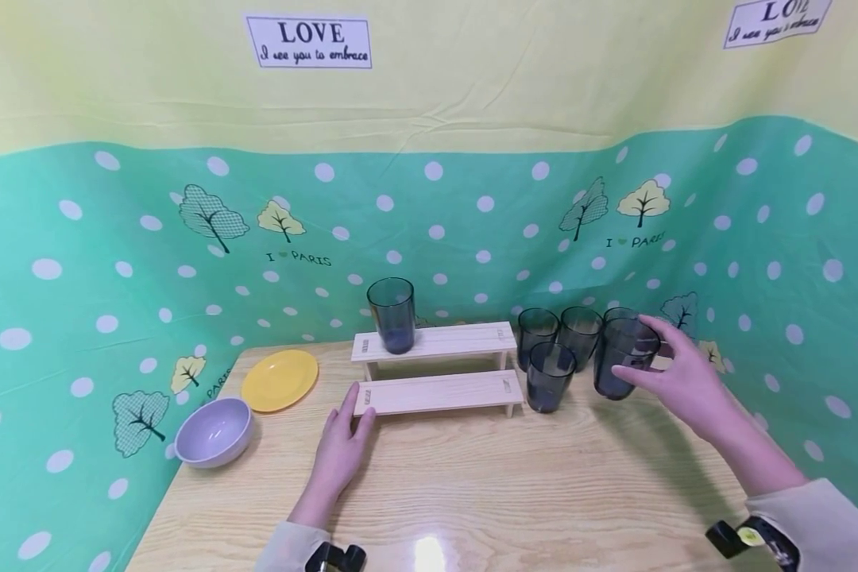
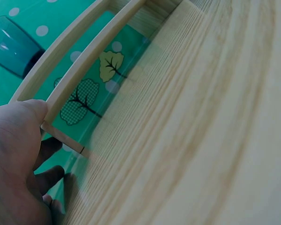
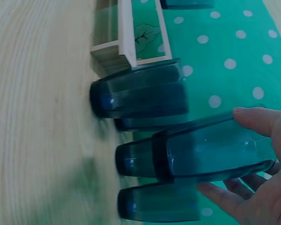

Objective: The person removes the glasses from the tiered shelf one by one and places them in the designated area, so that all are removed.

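Observation:
My right hand (image 1: 679,381) grips a dark tinted drinking glass (image 1: 624,361), with the thumb on one side and fingers on the other. In the right wrist view, the base of this held glass (image 3: 215,150) is off the table, above other glasses. Several similar glasses (image 1: 550,377) stand upright just left of it. My left hand (image 1: 342,445) holds the left end of the lower step of a two-step wooden rack (image 1: 436,393). The left wrist view shows its thumb (image 2: 36,108) against the board's corner. Another glass (image 1: 392,318) stands upright on the upper step, toward the left.
A yellow plate (image 1: 280,381) lies at the back left of the wooden table (image 1: 457,485). In front of it sits a lilac bowl (image 1: 214,433). Green polka-dot cloth (image 1: 465,238) hangs close behind the rack and along both sides.

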